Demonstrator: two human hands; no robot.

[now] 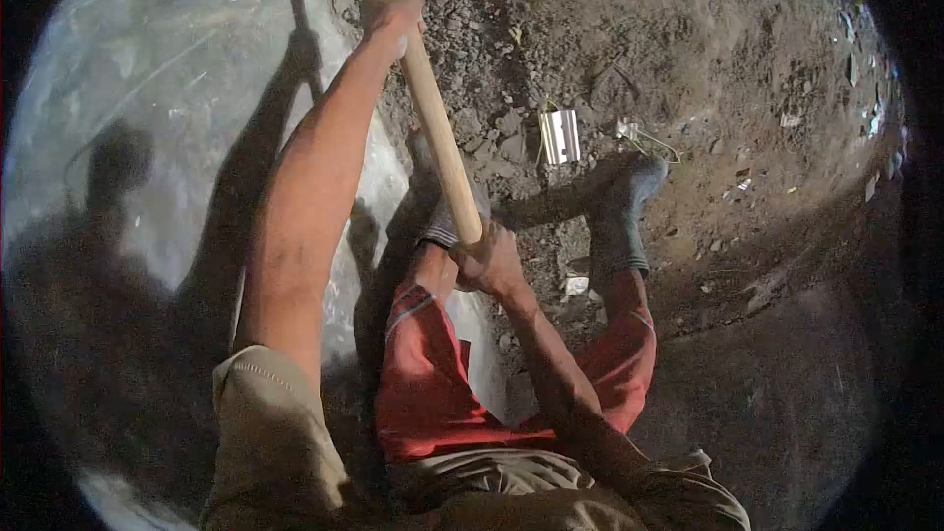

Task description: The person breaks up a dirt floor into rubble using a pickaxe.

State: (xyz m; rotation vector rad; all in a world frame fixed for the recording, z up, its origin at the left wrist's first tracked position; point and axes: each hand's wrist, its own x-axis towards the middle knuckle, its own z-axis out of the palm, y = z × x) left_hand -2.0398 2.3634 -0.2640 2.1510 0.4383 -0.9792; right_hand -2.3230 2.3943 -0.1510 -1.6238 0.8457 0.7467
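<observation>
A long wooden handle (430, 98) slants from the top edge of the view down to the middle. Around its upper part my left hand (393, 20) is closed, with the arm stretched far forward. My right hand (492, 261) grips the lower end, close to my shin. Whatever tool head the handle carries lies outside the top of the view. Beneath the handle is loose, lumpy dark soil (472, 59).
A smooth grey surface (187, 39) bearing my shadow lies on the left. On the dirt are a shiny metallic piece (560, 137), a small pale scrap (576, 285) and scattered litter (744, 184). My feet in grey socks (619, 206) stand apart on the soil.
</observation>
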